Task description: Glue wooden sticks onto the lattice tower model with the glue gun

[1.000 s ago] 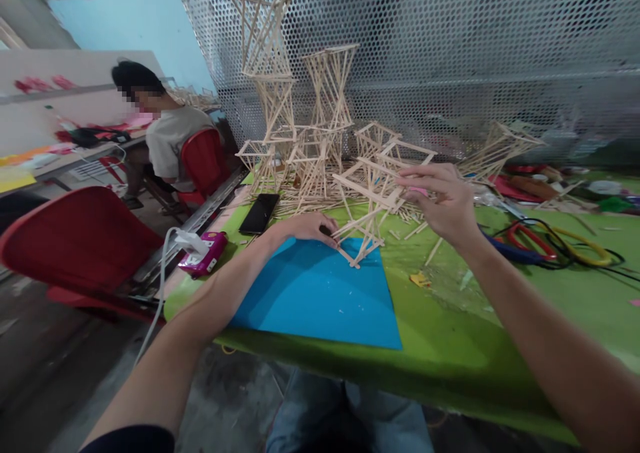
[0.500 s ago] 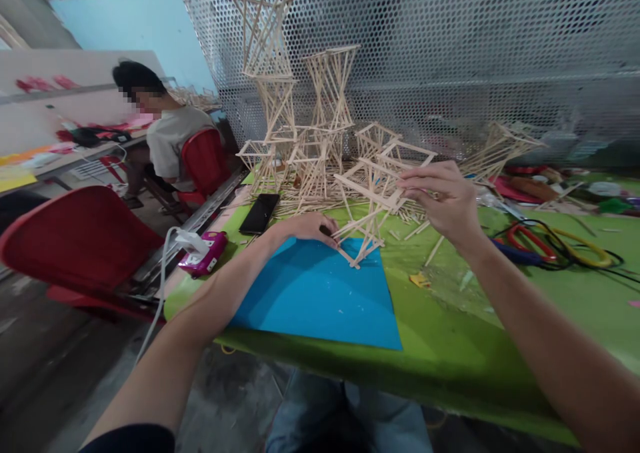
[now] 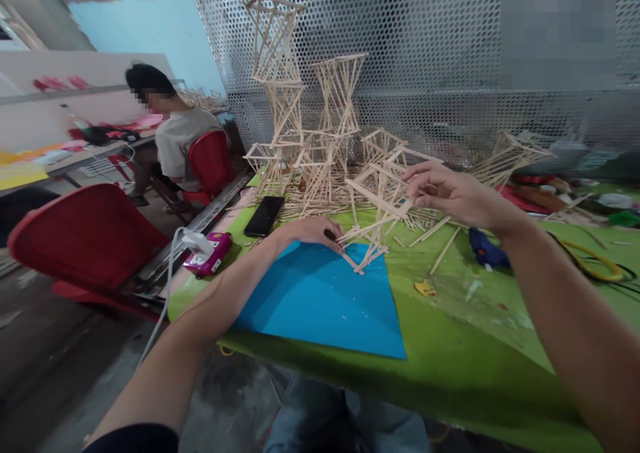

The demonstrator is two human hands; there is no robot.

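A tilted wooden stick frame [image 3: 377, 199] stands with its lower corner over the blue sheet [image 3: 325, 299]. My left hand [image 3: 320, 231] is closed on the frame's lower left side, at the sheet's far edge. At the frame's upper right, my right hand [image 3: 437, 189] has its fingers bent and apart, close to the top square; whether a fingertip touches the wood cannot be made out. Behind the frame, loose sticks [image 3: 320, 203] lie in a pile around taller stick towers [image 3: 277, 53].
A black phone [image 3: 264, 216] and a purple power strip [image 3: 209, 254] lie on the left. On the right are a blue glue gun [image 3: 486, 247] and a yellow cable [image 3: 595, 263]. A person [image 3: 177, 133] sits beyond a red chair [image 3: 85, 239].
The view has shifted slightly. My right hand has loosened its pinch on the frame's top and moved a little right, fingers spreading. My left hand keeps its hold. The blue glue gun shows more fully.
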